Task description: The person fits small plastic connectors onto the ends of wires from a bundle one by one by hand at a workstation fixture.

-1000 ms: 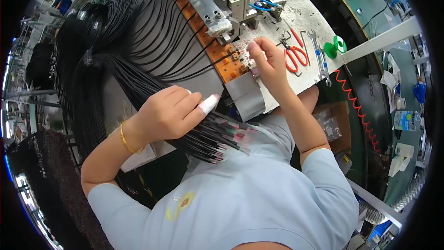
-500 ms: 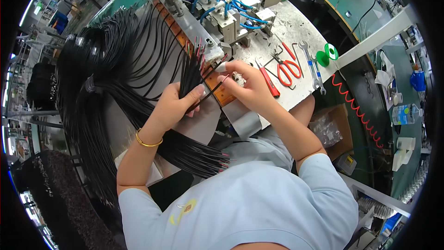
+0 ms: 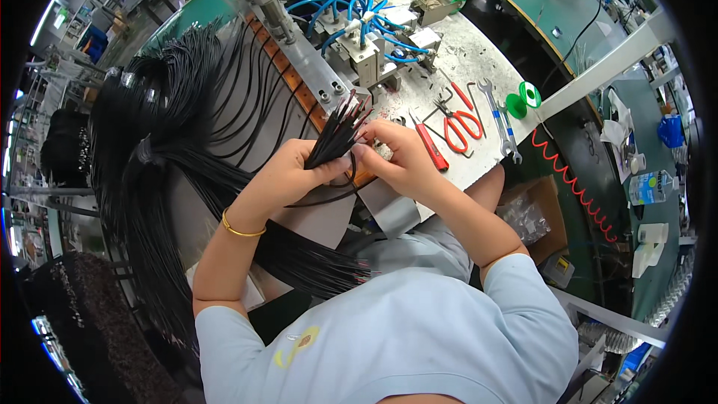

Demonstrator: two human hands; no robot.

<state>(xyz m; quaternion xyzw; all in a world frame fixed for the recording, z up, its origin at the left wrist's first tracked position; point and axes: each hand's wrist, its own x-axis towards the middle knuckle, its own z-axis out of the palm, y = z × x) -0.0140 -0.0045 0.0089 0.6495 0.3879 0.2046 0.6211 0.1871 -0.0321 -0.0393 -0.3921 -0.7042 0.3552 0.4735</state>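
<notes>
My left hand (image 3: 288, 173) is closed round a bunch of black cables (image 3: 333, 142), whose stripped ends with thin red and dark wires point up and away from me. My right hand (image 3: 400, 155) pinches at the right side of that bunch, thumb against forefinger, on the end of a black cable that curves down below the fingertips. The tip itself is mostly hidden by the fingers. Under my left forearm a thick bundle of black cables (image 3: 310, 258) runs toward my lap, its reddish ends at the right. A larger tied mass of black cables (image 3: 123, 150) hangs at the left.
Just beyond my hands stands a metal machine (image 3: 366, 60) with blue air tubes, beside a wooden strip (image 3: 280, 60). Red-handled pliers (image 3: 464, 131), a red cutter (image 3: 432, 146), wrenches (image 3: 499, 120) and a green spool (image 3: 523, 99) lie right. A cardboard box (image 3: 542, 206) sits lower right.
My left hand has tilted the bunch to the right, bringing its ends up against my right fingertips. The single cable, earlier stretched straight between my hands, now bends down beside the bunch.
</notes>
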